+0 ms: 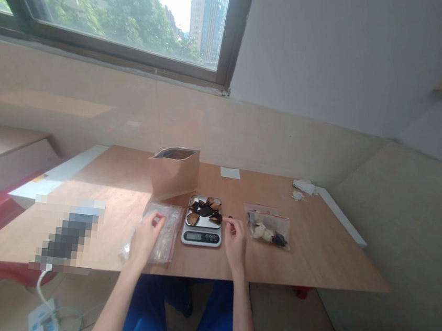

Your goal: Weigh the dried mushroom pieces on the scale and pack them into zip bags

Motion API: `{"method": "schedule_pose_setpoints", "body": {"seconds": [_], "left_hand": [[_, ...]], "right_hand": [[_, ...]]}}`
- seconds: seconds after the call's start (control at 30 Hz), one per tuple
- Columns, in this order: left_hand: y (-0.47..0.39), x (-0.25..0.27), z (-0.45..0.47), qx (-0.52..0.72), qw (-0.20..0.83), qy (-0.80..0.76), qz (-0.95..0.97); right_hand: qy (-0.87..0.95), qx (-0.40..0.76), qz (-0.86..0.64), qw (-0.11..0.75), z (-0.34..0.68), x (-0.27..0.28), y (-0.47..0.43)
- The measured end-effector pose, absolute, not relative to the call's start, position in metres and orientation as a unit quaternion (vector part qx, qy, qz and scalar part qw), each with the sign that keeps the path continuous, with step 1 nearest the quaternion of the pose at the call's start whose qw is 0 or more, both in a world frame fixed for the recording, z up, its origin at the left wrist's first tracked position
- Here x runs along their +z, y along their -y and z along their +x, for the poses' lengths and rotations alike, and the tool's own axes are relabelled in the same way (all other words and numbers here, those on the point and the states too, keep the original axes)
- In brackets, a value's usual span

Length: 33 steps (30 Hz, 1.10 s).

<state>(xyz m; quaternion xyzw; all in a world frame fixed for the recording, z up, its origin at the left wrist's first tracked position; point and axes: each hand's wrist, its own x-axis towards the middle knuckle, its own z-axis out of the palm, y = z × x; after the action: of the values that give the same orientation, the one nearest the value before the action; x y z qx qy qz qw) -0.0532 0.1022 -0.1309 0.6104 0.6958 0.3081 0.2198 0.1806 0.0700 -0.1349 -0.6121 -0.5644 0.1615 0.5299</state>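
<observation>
A white kitchen scale (201,237) with a small display carries several dark brown, curled dried slices (205,211) on its metal plate. To its right is my right hand (237,241), index finger stretched toward the plate's edge beside a dark slice, thumb lower and apart. A small dark bit shows just behind that finger. My left hand (148,234) is closed, thumb and index tips together, over clear zip bags (166,238) left of the scale. Whether anything is between those fingertips is hidden.
An open brown paper pouch (175,174) stands behind the scale. On the right lie zip bags with pale and dark dried pieces (267,231). A white paper (230,173) and crumpled tissues (303,187) lie farther back. A pixelated object (69,234) with a cable is on the left.
</observation>
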Motion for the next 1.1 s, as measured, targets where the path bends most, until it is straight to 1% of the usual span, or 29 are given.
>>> {"method": "schedule_pose_setpoints", "body": {"seconds": [0.1,0.27,0.37,0.57,0.7,0.8,0.97,1.1], "left_hand": [[-0.096,-0.113,-0.034,0.364,0.224,-0.67,0.607],[-0.087,-0.095,-0.005,0.466,0.339,-0.569,0.587],[-0.085,-0.092,-0.004,0.496,0.372,-0.534,0.574],[-0.082,-0.1,-0.004,0.501,0.416,-0.481,0.587],[-0.08,-0.108,0.006,0.515,0.429,-0.47,0.573],[-0.079,-0.11,0.01,0.498,0.399,-0.489,0.595],[-0.079,-0.104,0.008,0.425,0.338,-0.522,0.658],[-0.079,-0.09,-0.007,0.428,0.277,-0.586,0.631]], "right_hand": [[0.6,0.223,-0.56,0.525,0.148,-0.114,-0.068],[0.608,0.351,-0.482,0.524,0.101,-0.101,-0.067],[0.571,0.393,-0.474,0.544,0.091,-0.102,-0.07],[0.522,0.349,-0.506,0.592,0.095,-0.106,-0.078],[0.477,0.351,-0.521,0.614,0.098,-0.104,-0.081],[0.466,0.339,-0.529,0.624,0.098,-0.1,-0.082],[0.485,0.299,-0.548,0.613,0.103,-0.098,-0.085],[0.469,0.26,-0.573,0.619,0.127,-0.103,-0.094]]}}
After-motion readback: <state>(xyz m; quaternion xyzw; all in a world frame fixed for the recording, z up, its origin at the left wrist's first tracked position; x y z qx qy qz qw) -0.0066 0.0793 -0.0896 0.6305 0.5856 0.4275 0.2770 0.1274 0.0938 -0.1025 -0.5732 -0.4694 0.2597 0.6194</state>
